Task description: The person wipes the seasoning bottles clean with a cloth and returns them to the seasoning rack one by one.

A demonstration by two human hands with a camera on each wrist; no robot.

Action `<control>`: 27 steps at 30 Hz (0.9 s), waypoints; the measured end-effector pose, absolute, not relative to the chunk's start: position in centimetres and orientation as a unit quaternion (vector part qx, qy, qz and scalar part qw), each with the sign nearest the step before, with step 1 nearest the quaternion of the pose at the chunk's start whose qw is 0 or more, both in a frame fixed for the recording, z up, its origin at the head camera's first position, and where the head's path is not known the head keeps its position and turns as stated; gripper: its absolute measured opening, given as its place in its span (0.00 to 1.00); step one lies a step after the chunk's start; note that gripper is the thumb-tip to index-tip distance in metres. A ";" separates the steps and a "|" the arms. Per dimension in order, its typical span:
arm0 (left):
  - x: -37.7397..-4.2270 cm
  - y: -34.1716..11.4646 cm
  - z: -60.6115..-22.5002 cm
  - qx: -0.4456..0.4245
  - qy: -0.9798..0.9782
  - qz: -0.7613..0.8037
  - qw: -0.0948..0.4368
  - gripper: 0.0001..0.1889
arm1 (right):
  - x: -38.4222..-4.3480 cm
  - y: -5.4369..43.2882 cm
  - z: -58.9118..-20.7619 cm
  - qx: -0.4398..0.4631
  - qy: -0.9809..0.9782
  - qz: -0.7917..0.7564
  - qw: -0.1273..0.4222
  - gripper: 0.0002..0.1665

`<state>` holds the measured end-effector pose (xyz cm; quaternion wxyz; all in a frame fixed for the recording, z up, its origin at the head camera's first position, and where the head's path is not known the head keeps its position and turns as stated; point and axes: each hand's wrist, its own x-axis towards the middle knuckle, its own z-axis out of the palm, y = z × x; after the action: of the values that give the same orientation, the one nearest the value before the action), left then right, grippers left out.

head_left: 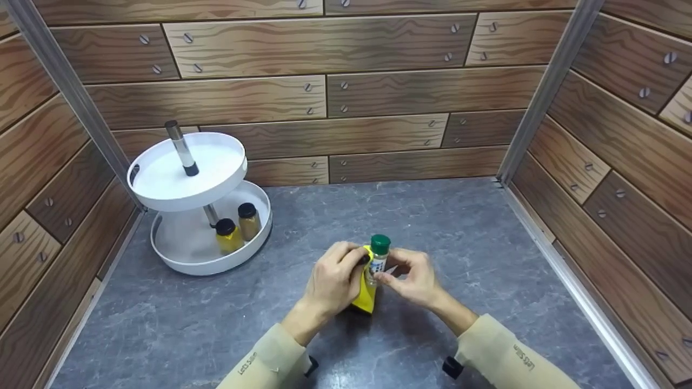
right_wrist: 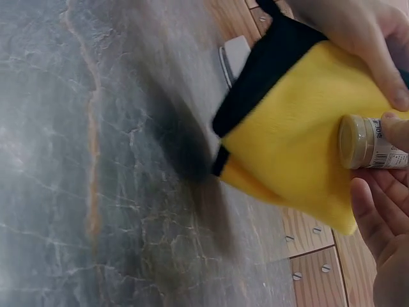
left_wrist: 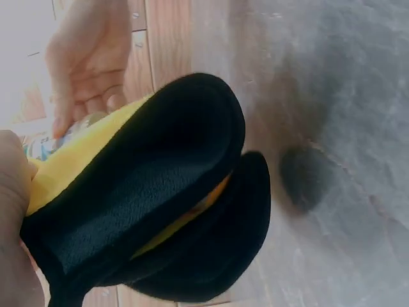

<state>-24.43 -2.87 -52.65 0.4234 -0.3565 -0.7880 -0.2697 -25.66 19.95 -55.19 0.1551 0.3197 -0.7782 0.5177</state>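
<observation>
My right hand (head_left: pixel 415 278) grips a small clear spice jar (head_left: pixel 378 263) with a green cap and a printed label, held upright above the table. A yellow cloth with black edging (head_left: pixel 366 296) hangs from my left hand (head_left: pixel 336 274), whose fingers pinch it against the jar's left side. In the right wrist view the jar's base (right_wrist: pixel 353 142) lies against the yellow face of the cloth (right_wrist: pixel 294 121). The left wrist view shows the cloth's black underside (left_wrist: pixel 160 173) folded over, hiding most of the jar.
At the back left stands a white two-tier round tray (head_left: pixel 211 266). Its lower tier holds a black-capped jar with yellow contents (head_left: pixel 230 240) and another with brownish contents (head_left: pixel 249 222). Wood-patterned walls (head_left: pixel 324 48) enclose the grey marbled table (head_left: pixel 303 216).
</observation>
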 end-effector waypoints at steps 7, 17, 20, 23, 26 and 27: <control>-24.7 -3.0 -52.0 -0.338 -0.786 -0.280 0.435 0.09 | -25.4 19.6 -55.7 0.320 -0.791 0.500 0.149 0.16; -24.1 -2.9 -52.2 -0.361 -0.783 -0.274 0.426 0.10 | -25.4 19.5 -55.0 0.310 -0.778 0.527 0.146 0.16; -23.8 -2.9 -52.4 -0.371 -0.782 -0.272 0.421 0.10 | -25.6 19.7 -54.5 0.315 -0.767 0.537 0.153 0.17; -23.6 -2.8 -52.7 -0.380 -0.781 -0.267 0.419 0.09 | -25.9 19.9 -53.9 0.321 -0.758 0.544 0.163 0.17; -23.4 -2.9 -53.0 -0.389 -0.780 -0.264 0.413 0.07 | -26.1 20.2 -53.4 0.322 -0.755 0.544 0.173 0.18; -23.4 -2.9 -53.1 -0.391 -0.780 -0.263 0.411 0.06 | -26.1 20.2 -53.2 0.321 -0.756 0.543 0.175 0.18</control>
<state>-23.35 -2.91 -53.08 0.4110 -0.3912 -0.7803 -0.2631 -26.13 20.23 -53.18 0.1747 0.3205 -0.7561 0.5432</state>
